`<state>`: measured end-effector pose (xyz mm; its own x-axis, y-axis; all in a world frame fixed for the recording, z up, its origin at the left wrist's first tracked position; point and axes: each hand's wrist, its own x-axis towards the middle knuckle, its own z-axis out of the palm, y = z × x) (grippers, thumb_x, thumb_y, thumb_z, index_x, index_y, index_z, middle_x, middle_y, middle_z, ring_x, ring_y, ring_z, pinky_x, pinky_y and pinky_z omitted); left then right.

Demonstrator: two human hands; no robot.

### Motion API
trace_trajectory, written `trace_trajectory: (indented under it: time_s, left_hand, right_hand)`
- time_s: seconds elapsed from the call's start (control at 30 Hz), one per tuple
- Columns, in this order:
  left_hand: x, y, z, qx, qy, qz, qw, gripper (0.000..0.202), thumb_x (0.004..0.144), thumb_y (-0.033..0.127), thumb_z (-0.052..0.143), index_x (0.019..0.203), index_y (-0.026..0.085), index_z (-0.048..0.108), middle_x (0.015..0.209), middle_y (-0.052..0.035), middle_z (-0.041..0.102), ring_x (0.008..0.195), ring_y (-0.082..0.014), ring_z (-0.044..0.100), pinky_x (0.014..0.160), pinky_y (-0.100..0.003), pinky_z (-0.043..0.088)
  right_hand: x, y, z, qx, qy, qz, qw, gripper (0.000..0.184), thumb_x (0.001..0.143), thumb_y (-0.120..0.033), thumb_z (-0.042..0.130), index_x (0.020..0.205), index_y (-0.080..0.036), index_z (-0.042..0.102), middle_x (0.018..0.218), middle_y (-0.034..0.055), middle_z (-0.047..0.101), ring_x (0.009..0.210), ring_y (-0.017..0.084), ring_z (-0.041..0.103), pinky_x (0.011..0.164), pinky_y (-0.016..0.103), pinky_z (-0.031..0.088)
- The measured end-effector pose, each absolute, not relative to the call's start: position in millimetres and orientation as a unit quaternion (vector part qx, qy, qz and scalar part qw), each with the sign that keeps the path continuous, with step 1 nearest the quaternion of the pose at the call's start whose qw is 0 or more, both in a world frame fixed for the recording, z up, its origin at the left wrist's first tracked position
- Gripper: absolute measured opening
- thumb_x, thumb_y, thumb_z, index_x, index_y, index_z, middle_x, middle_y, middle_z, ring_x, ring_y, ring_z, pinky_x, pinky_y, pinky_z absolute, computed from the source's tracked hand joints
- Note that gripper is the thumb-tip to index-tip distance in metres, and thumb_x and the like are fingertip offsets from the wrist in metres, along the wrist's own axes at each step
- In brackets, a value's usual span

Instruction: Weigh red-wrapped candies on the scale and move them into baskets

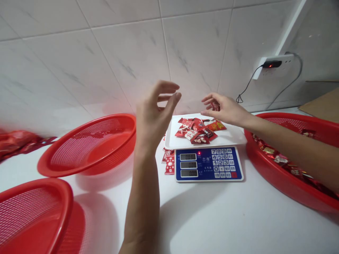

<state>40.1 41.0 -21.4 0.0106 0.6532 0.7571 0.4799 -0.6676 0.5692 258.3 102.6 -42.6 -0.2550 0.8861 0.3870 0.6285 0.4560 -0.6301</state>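
The right hand point(227, 110) reaches in from the right, fingers curled, pinching a wrapped candy point(215, 106) above the far edge of a white tray point(233, 137). The left hand point(156, 113) is raised just left of the tray, fingers and thumb curved and apart, holding nothing that shows. On the tray lies a loose heap of red-wrapped candies point(197, 129). The tray sits on a digital scale point(209, 164) with a blue keypad, its lit readouts too small to read. Two more candies point(169, 162) lie against the scale's left side. To the right, a red basket point(280, 176) holds more candies, with the right forearm passing over it. Two empty red baskets point(87, 144) point(34, 215) sit at the left, the farther one tilted, and blurred red packets point(16, 143) lie beyond them. All of this stands on a white counter point(212, 218) against a tiled wall point(106, 60), with a plugged-in socket point(275, 65) showing a red light.
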Motion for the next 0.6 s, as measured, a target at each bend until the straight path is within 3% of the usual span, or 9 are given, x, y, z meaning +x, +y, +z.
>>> trace_trajectory:
  time_s: [0.27, 0.33, 0.43, 0.47, 0.53, 0.6]
  left_hand:
    - [44.0, 19.2, -13.0, 0.705, 0.363, 0.609, 0.016, 0.008, 0.095, 0.019, 0.071, 0.095, 0.027, 0.071, 0.095, 0.0054, 0.076, 0.089, -0.0144, 0.075, 0.064, -0.022, 0.061]
    - [44.0, 19.3, -12.8, 0.706, 0.368, 0.605, 0.011, 0.009, 0.095, 0.019, 0.071, 0.094, 0.028, 0.071, 0.094, 0.0056, 0.076, 0.088, -0.0146, 0.075, 0.064, -0.023, 0.061]
    - [41.9, 19.6, -12.5, 0.708, 0.368, 0.603, 0.007, 0.008, 0.094, 0.020, 0.072, 0.093, 0.028, 0.072, 0.092, 0.0056, 0.077, 0.086, -0.0135, 0.075, 0.065, -0.023, 0.060]
    - [40.8, 19.1, -12.2, 0.710, 0.369, 0.600, 0.004, 0.008, 0.094, 0.020, 0.072, 0.093, 0.027, 0.072, 0.091, 0.0057, 0.077, 0.085, -0.0128, 0.074, 0.064, -0.022, 0.060]
    - [38.8, 16.6, -11.2, 0.711, 0.371, 0.597, -0.005, 0.008, 0.094, 0.019, 0.073, 0.093, 0.027, 0.072, 0.090, 0.0063, 0.077, 0.083, -0.0115, 0.074, 0.064, -0.020, 0.059]
    - [37.2, 12.3, -9.4, 0.713, 0.370, 0.596, -0.018, 0.008, 0.094, 0.019, 0.074, 0.093, 0.027, 0.072, 0.088, 0.0069, 0.077, 0.082, -0.0110, 0.074, 0.063, -0.019, 0.059]
  right_hand:
    - [258.0, 106.5, -50.4, -0.490, -0.788, 0.145, 0.343, 0.048, 0.080, -0.042, 0.074, 0.120, -0.016, 0.066, 0.101, 0.0091, 0.068, 0.089, 0.022, 0.062, 0.087, 0.040, 0.051]
    - [253.8, 107.7, -52.8, -0.496, -0.798, 0.152, 0.307, 0.061, 0.081, -0.046, 0.073, 0.132, -0.015, 0.060, 0.102, 0.0102, 0.068, 0.094, 0.025, 0.063, 0.088, 0.041, 0.052]
    - [260.0, 106.1, -49.6, -0.504, -0.823, 0.143, 0.220, 0.085, 0.078, -0.055, 0.072, 0.150, -0.016, 0.047, 0.126, 0.0166, 0.064, 0.118, 0.034, 0.061, 0.099, 0.047, 0.050]
    - [269.1, 103.6, -46.8, -0.510, -0.828, 0.126, 0.197, 0.083, 0.079, -0.056, 0.070, 0.149, -0.017, 0.048, 0.134, 0.0178, 0.061, 0.126, 0.036, 0.057, 0.103, 0.048, 0.048]
    - [299.3, 93.9, -41.1, -0.539, -0.824, 0.089, 0.147, 0.060, 0.084, -0.053, 0.059, 0.133, -0.018, 0.061, 0.134, 0.0175, 0.064, 0.124, 0.035, 0.060, 0.104, 0.049, 0.048]
    - [339.7, 77.7, -40.0, -0.581, -0.808, 0.060, 0.076, 0.037, 0.084, -0.046, 0.049, 0.101, -0.021, 0.071, 0.107, 0.0142, 0.074, 0.097, 0.031, 0.070, 0.091, 0.047, 0.054]
